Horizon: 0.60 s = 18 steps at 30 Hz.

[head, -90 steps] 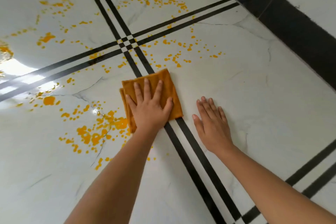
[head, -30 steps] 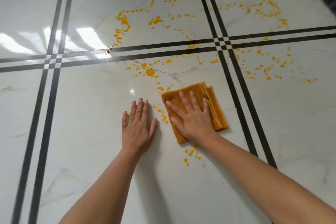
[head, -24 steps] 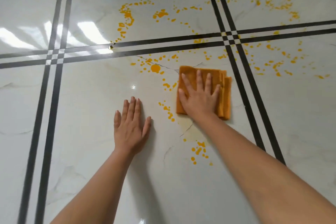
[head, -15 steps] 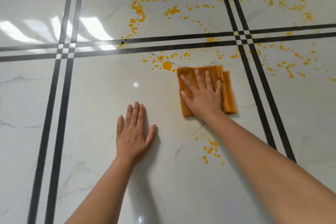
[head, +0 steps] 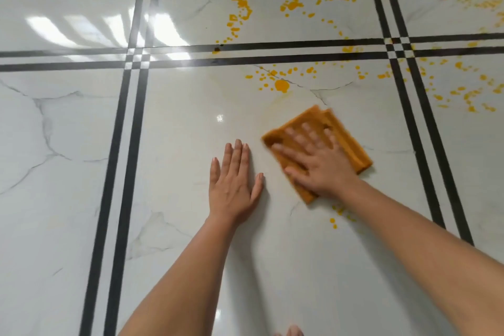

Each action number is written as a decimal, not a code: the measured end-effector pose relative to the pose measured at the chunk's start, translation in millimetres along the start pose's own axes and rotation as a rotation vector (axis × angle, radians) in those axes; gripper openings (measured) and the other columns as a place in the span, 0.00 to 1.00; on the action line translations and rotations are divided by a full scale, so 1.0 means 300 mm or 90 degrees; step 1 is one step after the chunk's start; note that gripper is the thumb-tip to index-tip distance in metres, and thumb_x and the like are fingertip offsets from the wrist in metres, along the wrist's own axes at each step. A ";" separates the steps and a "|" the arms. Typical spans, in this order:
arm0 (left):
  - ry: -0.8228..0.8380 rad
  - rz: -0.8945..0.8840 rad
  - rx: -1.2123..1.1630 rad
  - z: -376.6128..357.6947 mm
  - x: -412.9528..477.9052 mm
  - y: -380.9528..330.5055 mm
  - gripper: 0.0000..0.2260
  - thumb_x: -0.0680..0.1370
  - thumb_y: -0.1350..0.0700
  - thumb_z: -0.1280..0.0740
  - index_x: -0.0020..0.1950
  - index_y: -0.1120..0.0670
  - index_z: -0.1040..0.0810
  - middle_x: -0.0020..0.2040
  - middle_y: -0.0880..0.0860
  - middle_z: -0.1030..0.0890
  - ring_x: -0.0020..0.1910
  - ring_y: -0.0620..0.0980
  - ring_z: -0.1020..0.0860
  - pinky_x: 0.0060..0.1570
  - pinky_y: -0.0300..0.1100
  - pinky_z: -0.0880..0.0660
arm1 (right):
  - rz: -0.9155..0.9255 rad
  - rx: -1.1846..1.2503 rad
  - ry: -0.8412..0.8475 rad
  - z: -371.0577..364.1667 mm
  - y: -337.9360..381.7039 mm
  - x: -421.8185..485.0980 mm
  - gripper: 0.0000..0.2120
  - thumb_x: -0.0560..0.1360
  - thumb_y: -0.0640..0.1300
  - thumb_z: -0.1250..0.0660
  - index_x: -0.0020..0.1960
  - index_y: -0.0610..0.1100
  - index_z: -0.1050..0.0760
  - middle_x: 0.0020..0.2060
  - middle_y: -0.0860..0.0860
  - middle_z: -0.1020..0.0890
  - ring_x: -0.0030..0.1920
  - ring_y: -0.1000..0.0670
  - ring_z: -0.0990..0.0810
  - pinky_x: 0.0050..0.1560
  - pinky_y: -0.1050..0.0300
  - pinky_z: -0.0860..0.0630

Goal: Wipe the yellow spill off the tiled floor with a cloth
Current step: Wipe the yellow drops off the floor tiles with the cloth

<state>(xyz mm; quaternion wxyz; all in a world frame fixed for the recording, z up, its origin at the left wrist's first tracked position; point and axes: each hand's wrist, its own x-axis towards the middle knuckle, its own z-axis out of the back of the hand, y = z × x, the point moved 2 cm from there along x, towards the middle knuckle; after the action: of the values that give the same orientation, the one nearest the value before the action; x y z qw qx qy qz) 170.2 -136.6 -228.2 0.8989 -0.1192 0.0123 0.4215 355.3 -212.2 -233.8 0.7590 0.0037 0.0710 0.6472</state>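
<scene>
A folded orange cloth point(head: 346, 139) lies flat on the white marbled floor tile point(head: 191, 123). My right hand point(head: 316, 161) presses down on it with spread fingers, and both are blurred by motion. My left hand point(head: 234, 183) rests palm-down on the bare tile just left of the cloth, holding nothing. Yellow spill drops point(head: 281, 85) sit beyond the cloth. A few small drops point(head: 334, 219) lie by my right wrist. More spatter point(head: 241, 5) spreads at the far side, and spatter point(head: 463, 93) also lies to the right.
Paired black inlay lines cross the floor: one pair point(head: 131, 144) runs away from me on the left, another point(head: 420, 117) on the right, and a third point(head: 245, 57) runs across. Glare patches point(head: 163, 30) shine at the far left. Toes point(head: 293, 331) show at the bottom edge.
My right hand has dragged the cloth back toward me and turned it slightly. The drops that lay left of the cloth are gone, leaving a faint smear. My left hand stayed put.
</scene>
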 end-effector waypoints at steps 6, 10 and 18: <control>0.009 0.013 0.001 -0.007 -0.013 -0.026 0.30 0.76 0.43 0.54 0.74 0.57 0.40 0.75 0.54 0.41 0.74 0.50 0.45 0.69 0.50 0.52 | -0.118 0.017 -0.015 -0.005 0.084 -0.036 0.27 0.75 0.62 0.53 0.74 0.61 0.47 0.76 0.49 0.44 0.75 0.40 0.46 0.68 0.34 0.50; 0.032 -0.023 -0.013 -0.007 -0.034 -0.042 0.31 0.76 0.42 0.55 0.76 0.56 0.44 0.76 0.53 0.44 0.74 0.48 0.51 0.70 0.49 0.57 | -0.161 0.021 -0.003 0.007 -0.076 -0.115 0.28 0.73 0.64 0.55 0.73 0.64 0.54 0.76 0.53 0.46 0.75 0.44 0.48 0.69 0.34 0.48; -0.004 -0.065 -0.003 -0.036 -0.079 -0.082 0.29 0.76 0.44 0.49 0.73 0.59 0.36 0.73 0.57 0.35 0.72 0.56 0.37 0.69 0.51 0.52 | -0.114 0.009 0.012 -0.025 -0.028 -0.367 0.28 0.74 0.63 0.52 0.73 0.63 0.49 0.74 0.54 0.45 0.74 0.45 0.46 0.67 0.34 0.44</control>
<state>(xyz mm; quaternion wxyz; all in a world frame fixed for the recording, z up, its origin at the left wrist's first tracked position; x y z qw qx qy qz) 174.5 -172.1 -230.9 0.9189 -0.1204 0.0025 0.3757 346.1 -322.3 -230.8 0.8132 -0.0034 0.0830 0.5761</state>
